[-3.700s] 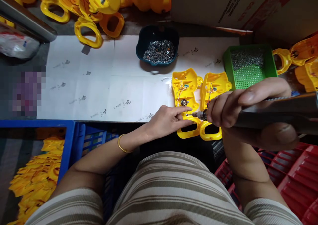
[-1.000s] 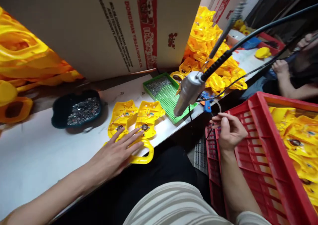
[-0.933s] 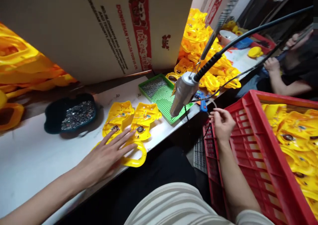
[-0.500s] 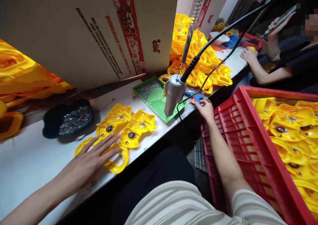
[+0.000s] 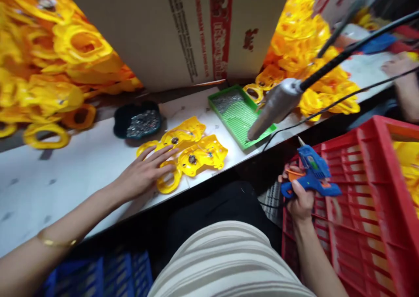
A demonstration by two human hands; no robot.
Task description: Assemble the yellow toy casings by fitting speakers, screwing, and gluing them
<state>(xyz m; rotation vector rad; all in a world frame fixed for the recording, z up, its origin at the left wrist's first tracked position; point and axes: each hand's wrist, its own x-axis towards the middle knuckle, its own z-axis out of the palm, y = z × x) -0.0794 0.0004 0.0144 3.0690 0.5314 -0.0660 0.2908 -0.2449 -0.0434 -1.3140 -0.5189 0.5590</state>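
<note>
My right hand (image 5: 299, 196) grips a blue glue gun (image 5: 314, 168) with an orange trigger, its nozzle pointing up and left, beside the red crate. Fingers spread, my left hand (image 5: 144, 172) rests over the handle ends of two yellow plastic shells on the bench. The farther shell (image 5: 191, 131) and the nearer shell (image 5: 212, 150) lie with their insides up, each showing a round metal part and thin wires. My left fingers cover some of their ring-shaped ends.
A dark dish (image 5: 140, 120) of screws and a green tray (image 5: 235, 118) stand on the white bench (image 5: 81, 170). An electric screwdriver (image 5: 275, 105) hangs over the tray. Yellow shells heap beside the carton (image 5: 183, 35). A red crate (image 5: 356, 179) stands at right, near a co-worker's arm (image 5: 406, 91).
My right hand has lifted the glue gun off the bench and brought it toward me, over by the crate. My left hand stays on the shells. The view has swung left and down.
</note>
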